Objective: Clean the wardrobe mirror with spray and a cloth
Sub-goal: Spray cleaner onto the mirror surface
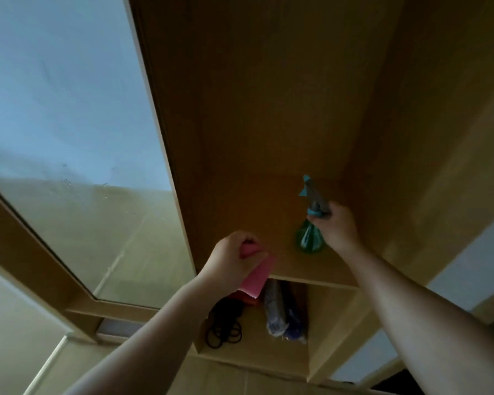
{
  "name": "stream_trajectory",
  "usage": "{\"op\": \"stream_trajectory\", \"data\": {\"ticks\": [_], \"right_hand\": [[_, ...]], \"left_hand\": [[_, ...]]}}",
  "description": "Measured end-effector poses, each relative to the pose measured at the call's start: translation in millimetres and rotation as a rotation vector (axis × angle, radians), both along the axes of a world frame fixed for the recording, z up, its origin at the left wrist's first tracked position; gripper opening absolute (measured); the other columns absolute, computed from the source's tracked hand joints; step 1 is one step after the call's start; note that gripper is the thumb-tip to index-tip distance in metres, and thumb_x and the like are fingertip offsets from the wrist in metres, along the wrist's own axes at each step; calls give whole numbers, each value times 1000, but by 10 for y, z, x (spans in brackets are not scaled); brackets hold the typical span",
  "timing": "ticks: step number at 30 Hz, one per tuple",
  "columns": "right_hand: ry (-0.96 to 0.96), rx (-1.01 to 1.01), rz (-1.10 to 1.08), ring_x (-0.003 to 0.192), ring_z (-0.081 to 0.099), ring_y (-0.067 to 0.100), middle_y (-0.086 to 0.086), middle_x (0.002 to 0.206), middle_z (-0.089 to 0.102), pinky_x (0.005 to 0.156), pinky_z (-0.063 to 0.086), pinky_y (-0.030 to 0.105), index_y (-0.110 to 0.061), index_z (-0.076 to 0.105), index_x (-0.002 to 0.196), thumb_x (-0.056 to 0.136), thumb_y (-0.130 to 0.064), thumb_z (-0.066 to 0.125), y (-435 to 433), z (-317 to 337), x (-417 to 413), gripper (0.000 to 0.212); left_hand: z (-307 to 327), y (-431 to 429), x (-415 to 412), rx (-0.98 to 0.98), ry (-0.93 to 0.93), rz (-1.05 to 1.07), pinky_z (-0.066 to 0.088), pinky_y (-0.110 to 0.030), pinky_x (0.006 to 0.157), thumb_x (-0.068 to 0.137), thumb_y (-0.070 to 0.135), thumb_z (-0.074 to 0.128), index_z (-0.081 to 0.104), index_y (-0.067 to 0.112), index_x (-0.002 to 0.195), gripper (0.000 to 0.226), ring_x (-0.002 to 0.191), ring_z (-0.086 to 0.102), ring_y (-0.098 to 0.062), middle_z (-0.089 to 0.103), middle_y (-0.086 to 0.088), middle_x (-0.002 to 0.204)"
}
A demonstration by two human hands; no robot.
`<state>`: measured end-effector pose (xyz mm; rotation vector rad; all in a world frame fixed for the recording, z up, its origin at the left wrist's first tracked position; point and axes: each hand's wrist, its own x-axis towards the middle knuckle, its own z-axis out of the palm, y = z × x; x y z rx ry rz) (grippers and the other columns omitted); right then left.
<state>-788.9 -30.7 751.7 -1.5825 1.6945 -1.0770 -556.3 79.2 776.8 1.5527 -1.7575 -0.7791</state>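
- Two hands are raised in front of the wardrobe, each gripping one thing.
- The left hand's (230,262) fingers (247,241) are curled into a fist round the pink cloth (258,276). One bunched fold shows between fingers and palm. The rest hangs flat out of the underside of the fist, its long side slanting down and to the left.
- The right hand's (338,228) fingers (322,219) are wrapped round the neck of the spray bottle (308,238), just under its teal trigger head (307,186).
- The bottle stands nearly upright, its long axis running up and down. The green body sits below and left of the palm, the head rises above the fingers, and the spout points left, towards the mirror side.
- Both hands are in front of the brown wooden panel (268,95), the cloth near the panel's left edge and the bottle further right.
- The mirror (69,109) fills the left of the view, apart from cloth and bottle. A few droplets (66,182) cling to its glass.
- Below the hands an open shelf (254,347) holds black hair ties (224,333) and a rolled blue-and-white bundle (275,309).
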Motion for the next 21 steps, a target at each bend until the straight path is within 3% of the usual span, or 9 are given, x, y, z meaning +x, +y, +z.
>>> {"op": "stream_trajectory", "data": {"ticks": [3,10,14,17,21], "right_hand": [[4,-5,10,87,61,14,-4,95,64,72,47,27,-19,65,106,86,-18,74,-172,-146,-27,22],[33,-1,28,77,58,12,-8,83,60,57,40,19,-24,60,93,86,-18,74,-370,-262,-59,16],[42,34,34,81,60,16,-2,88,62,62,43,25,-17,64,99,86,-18,73,-424,-340,-65,16],[33,50,33,82,60,16,-2,89,62,68,46,26,-14,65,105,87,-17,73,-409,-394,-72,20],[44,48,32,80,59,14,-9,84,59,59,41,20,-21,61,97,88,-19,72,-379,-391,-64,15]], "left_hand": [[-64,-24,-60,37,4,65,41,-11,53,85,35,68,52,44,90,18,81,55,-2,55,20,95],[-86,-97,-159,57,14,126,44,-11,51,85,36,68,54,40,96,19,82,56,-2,55,20,95],[-81,-117,-169,55,37,130,41,-5,44,84,37,69,53,43,94,19,81,55,-1,55,21,95],[-94,-113,-155,41,28,133,42,-7,47,84,37,69,52,46,90,20,81,56,-1,55,20,95],[-96,-104,-127,36,31,127,45,-10,53,85,37,68,52,44,91,19,83,56,-1,55,20,96]]}}
